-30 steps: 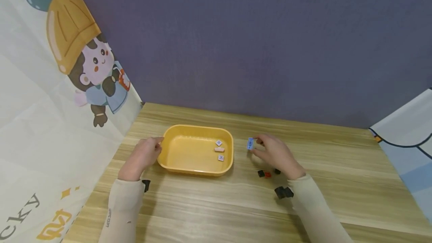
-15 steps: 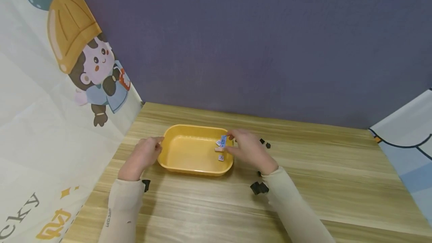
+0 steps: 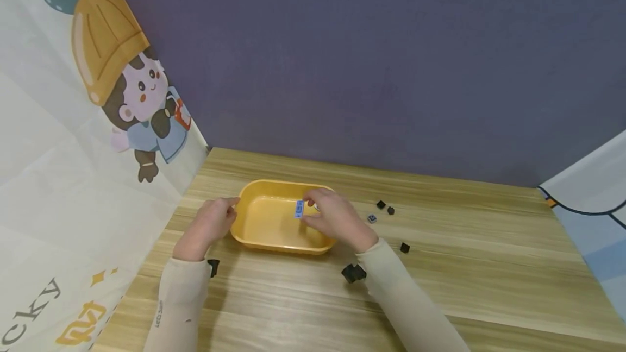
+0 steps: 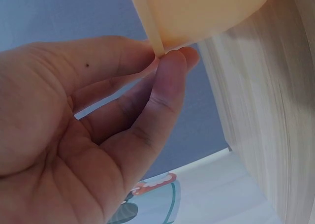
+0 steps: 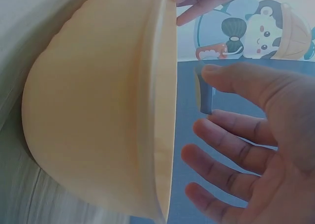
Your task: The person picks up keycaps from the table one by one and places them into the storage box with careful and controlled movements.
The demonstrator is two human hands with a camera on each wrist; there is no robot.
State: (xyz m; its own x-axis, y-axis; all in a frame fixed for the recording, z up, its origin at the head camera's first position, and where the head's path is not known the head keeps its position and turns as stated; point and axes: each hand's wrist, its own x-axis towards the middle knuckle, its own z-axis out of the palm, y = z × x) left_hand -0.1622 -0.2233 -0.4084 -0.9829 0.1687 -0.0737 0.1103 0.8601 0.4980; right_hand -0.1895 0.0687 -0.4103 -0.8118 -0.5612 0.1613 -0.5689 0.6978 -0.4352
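Note:
The yellow tray (image 3: 264,243) stands on the wooden table at the centre-left of the head view. My left hand (image 3: 209,221) pinches its left rim; the left wrist view shows thumb and fingertips meeting on the tray rim (image 4: 150,22). Over the tray's right half, my right hand (image 3: 335,216) pinches a small blue rectangular keycap (image 3: 299,209) between thumb and index finger. In the right wrist view the blue keycap (image 5: 205,90) is beyond the tray's rim, and the other fingers spread loosely. Small pale pieces inside the tray are mostly hidden behind my right hand.
Right of the tray lie a grey keycap (image 3: 372,219) and several black ones, including a black keycap (image 3: 381,205) and another black keycap (image 3: 405,247). A dark wall (image 3: 367,69) rises behind the table (image 3: 469,265); a printed cloth (image 3: 73,189) hangs at the left.
My right hand has carried the blue keycap leftward from beside the tray to over its inside. The black and grey keycaps behind it have come into sight. My left hand has stayed on the rim.

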